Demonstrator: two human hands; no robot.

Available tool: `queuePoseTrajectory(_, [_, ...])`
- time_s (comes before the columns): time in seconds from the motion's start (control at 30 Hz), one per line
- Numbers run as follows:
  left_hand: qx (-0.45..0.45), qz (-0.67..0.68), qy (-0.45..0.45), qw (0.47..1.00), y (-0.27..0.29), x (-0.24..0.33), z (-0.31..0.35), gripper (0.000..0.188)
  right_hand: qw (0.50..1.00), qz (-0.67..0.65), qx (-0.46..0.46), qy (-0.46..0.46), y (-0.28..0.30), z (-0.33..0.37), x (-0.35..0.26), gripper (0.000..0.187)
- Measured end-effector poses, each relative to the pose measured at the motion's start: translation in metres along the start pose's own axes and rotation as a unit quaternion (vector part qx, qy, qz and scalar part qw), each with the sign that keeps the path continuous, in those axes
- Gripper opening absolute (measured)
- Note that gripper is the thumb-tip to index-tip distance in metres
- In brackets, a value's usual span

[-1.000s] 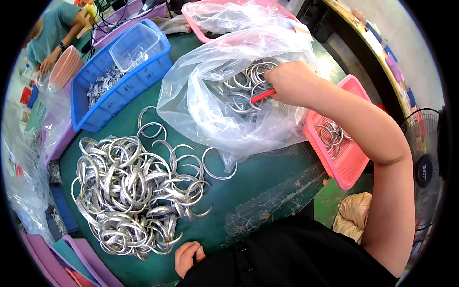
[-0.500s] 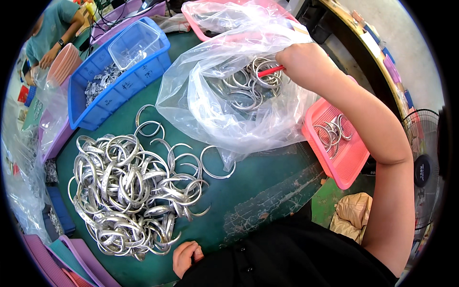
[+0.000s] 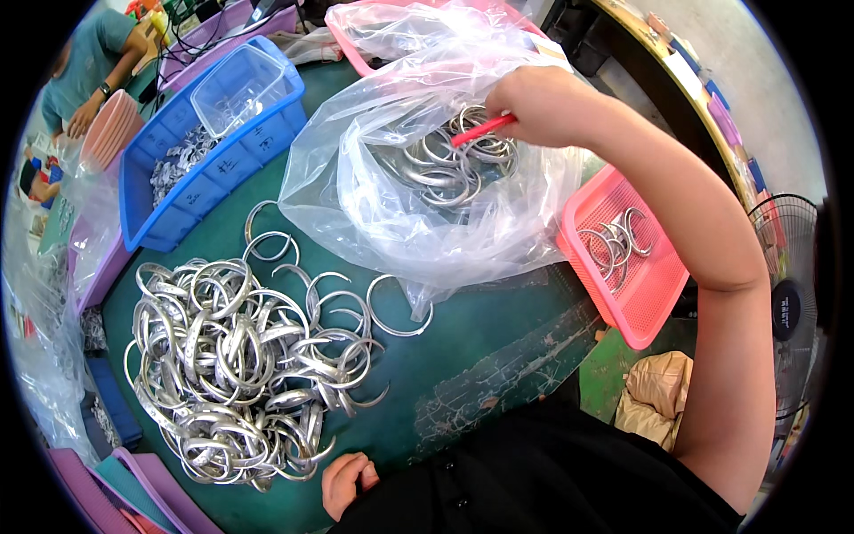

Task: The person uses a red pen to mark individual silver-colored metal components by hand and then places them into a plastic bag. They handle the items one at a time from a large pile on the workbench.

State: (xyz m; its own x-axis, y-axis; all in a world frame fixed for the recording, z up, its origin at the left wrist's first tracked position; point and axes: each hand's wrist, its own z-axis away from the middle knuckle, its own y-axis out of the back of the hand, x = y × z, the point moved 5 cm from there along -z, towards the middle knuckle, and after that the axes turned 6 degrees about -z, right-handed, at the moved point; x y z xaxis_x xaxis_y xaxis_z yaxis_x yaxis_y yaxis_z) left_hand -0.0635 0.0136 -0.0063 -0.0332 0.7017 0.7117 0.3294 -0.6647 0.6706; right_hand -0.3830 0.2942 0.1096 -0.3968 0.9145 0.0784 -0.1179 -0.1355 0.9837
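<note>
My right hand [image 3: 544, 107] is closed round a slim red stick-shaped tool [image 3: 482, 131], held over the open mouth of a large clear plastic bag [image 3: 334, 191]. Inside the bag lies a cluster of silver open bangles [image 3: 449, 178], just below the tool's tip. My left hand [image 3: 348, 483] rests on the table by my body with its fingers curled; nothing shows in it. Close to it spreads a big heap of silver bangles [image 3: 222, 356]. One loose bangle [image 3: 399, 334] lies at the heap's right side.
A pink basket [image 3: 654, 307] under my right forearm holds several bangles. At the back left stands a blue bin [image 3: 213, 182] of small metal parts with a clear box in it. Another person [image 3: 93, 67] works at far left. A fan [image 3: 787, 311] stands at right.
My right hand has moved left and slightly toward me, carrying the red tool over the bangles in the bag. The whole view has shifted a little. My left hand stays in place.
</note>
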Motion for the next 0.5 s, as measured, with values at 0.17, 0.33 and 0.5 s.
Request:
queuePoseTrajectory(0.17, [-0.019,0.013,0.009,1.000,0.000,-0.005,0.001,0.012,0.993,0.095,-0.064,-0.004,-0.025,-0.003,-0.008,0.018])
queuePoseTrajectory(0.33, [-0.013,0.016,0.010,1.000,0.000,-0.005,0.001,0.013,0.992,0.113,-0.044,0.020,-0.027,0.006,-0.017,0.008])
queuePoseTrajectory(0.5, [-0.021,0.015,0.010,1.000,0.000,-0.005,-0.001,0.014,0.988,0.105,-0.100,0.044,-0.019,0.037,-0.038,0.009])
